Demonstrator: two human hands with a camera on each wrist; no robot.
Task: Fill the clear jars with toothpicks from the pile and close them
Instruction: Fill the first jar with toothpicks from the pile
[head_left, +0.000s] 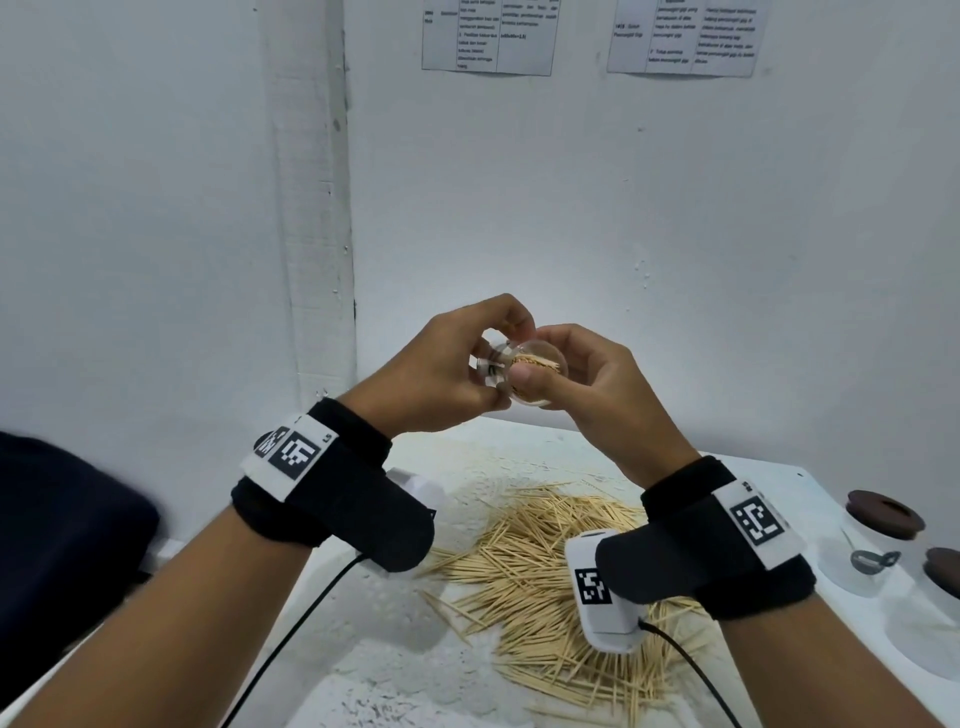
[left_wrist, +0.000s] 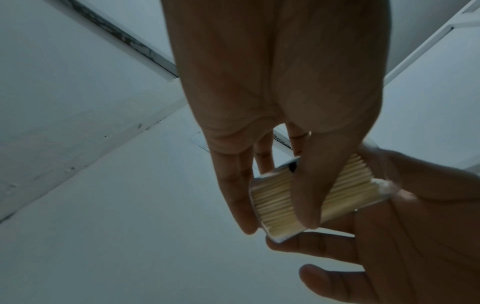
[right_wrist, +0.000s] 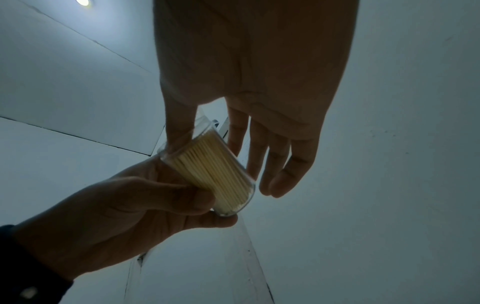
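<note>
- Wrist cams sit nearest; past them both hands are raised well above the table (head_left: 467, 675), so I can see into the jar at eye level.
- Left hand (head_left: 441, 374) curls round the jar (head_left: 524, 374): thumb across the side, fingers behind. That grip carries the weight and steadies it.
- Right hand (head_left: 587, 384) pinches the jar's right end, thumb on the near edge. The other fingers hang loose and hold nothing, leaving the rest of the jar free to see.
- Jar is tilted, almost on its side, packed tight with toothpicks (right_wrist: 215, 172) lying parallel. Judging by that, it's full.
- Can't tell whether a lid is on; the ends are blurred or hidden by fingers.
- Pile (head_left: 545, 571) lies loose on the table below my wrists, centre-near, within easy reach for refills.
- Two more jars with brown lids (head_left: 883, 514) stand on the right, apart from the pile. Contents unreadable.
- Next, I reckon: close this one and set it with those.
</note>
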